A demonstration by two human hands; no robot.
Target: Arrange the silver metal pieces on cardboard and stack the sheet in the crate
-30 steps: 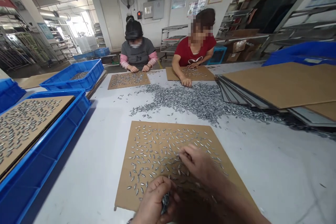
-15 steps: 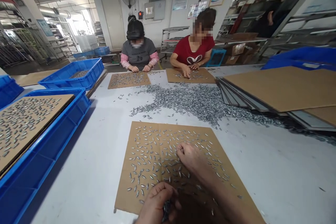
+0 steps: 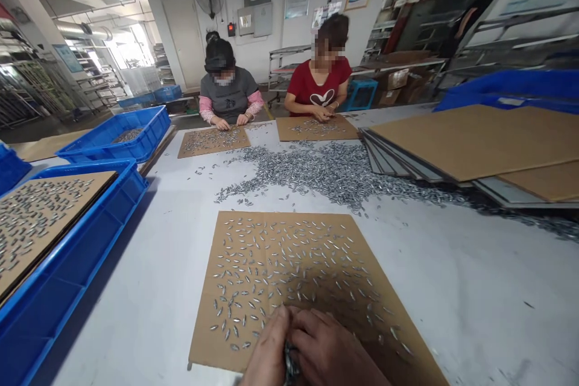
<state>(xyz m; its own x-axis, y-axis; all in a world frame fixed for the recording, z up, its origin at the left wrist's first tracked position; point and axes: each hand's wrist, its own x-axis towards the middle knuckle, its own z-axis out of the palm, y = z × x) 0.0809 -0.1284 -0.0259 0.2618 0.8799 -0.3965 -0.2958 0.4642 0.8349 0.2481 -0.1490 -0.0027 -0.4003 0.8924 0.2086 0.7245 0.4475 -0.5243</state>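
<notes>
My left hand (image 3: 270, 350) is cupped around a small bunch of shiny grey metal pieces (image 3: 292, 368), low over the near edge of a cardboard sheet (image 3: 205, 338). Against it lies my right hand (image 3: 323, 341), its fingers bent in at the left palm where the pieces are; its fingertips are partly hidden. Many slim, pointed metal pieces (image 3: 253, 256) lie spread out singly across the cardboard. Beyond the sheet's far edge is a large loose heap of the same pieces (image 3: 312, 172) on the white table.
On the left stands a blue crate (image 3: 97, 259) with a piece-covered cardboard sheet on top; another blue crate (image 3: 122, 136) is behind. Stacked cardboard sheets (image 3: 470, 139) lie at right. Two people (image 3: 230, 93) work across the table (image 3: 154, 289) at their own sheets.
My right hand has drawn back from the middle of the cardboard to meet my left hand. The view has shifted slightly. The person in red has brought their hands together.
</notes>
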